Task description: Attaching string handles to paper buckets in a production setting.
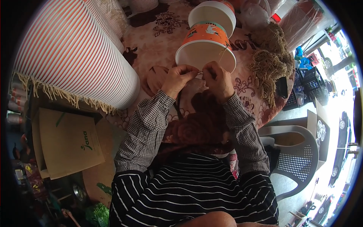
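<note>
A flat tan cardboard box (pixel 66 142) with green print lies lower left.

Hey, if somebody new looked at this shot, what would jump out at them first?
Probably the huge stack of red-striped paper cups lying along the left. Next, the orange paper bucket on its side at centre, where the left hand and right hand pinch something small at its rim, with tan twine heaped to the right.

A tall striped cup stack (pixel 72 53), twine pile (pixel 270 62), grey plastic chair (pixel 297 151).
</note>
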A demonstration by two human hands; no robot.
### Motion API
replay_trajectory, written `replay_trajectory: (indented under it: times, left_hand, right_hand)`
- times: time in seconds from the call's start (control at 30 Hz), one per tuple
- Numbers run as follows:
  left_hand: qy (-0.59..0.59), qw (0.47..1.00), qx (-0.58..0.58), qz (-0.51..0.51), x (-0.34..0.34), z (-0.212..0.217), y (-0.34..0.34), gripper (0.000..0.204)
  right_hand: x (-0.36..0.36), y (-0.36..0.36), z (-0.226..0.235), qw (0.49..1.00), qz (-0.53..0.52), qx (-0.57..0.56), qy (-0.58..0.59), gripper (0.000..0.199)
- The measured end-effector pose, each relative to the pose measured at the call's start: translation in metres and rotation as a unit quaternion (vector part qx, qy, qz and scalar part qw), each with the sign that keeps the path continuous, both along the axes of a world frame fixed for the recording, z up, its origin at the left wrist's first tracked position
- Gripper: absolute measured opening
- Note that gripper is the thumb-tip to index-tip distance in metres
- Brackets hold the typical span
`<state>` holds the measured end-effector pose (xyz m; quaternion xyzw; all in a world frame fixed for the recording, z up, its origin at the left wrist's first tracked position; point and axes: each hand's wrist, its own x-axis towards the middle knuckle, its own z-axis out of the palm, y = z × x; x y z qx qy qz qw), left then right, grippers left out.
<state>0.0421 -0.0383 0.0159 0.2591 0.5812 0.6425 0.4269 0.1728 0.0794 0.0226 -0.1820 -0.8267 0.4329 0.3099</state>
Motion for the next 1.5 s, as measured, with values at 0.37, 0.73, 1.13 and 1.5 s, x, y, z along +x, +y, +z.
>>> replay_trajectory:
  times: [0.37, 0.73, 1.13, 1.5]
  left_hand:
    - [0.062, 0.998, -0.023, 0.015, 0.001, 0.004, 0.0, 0.018]
    - [0.243, 0.969, 0.045, 0.01, 0.001, -0.012, 0.004, 0.017]
    - [0.275, 0.961, 0.023, -0.025, 0.008, -0.002, 0.003, 0.029]
    - [0.295, 0.953, 0.048, -0.046, 0.009, 0.003, 0.001, 0.03]
  right_hand:
    - [0.0, 0.0, -0.001, 1.0, 0.0, -0.017, 0.017, 0.009]
    - [-0.001, 0.001, -0.008, 0.994, -0.056, 0.093, 0.033, 0.01]
    - [-0.001, -0.002, -0.006, 0.977, -0.132, 0.144, -0.087, 0.01]
    - [0.001, -0.003, -0.001, 0.991, -0.073, 0.11, 0.011, 0.01]
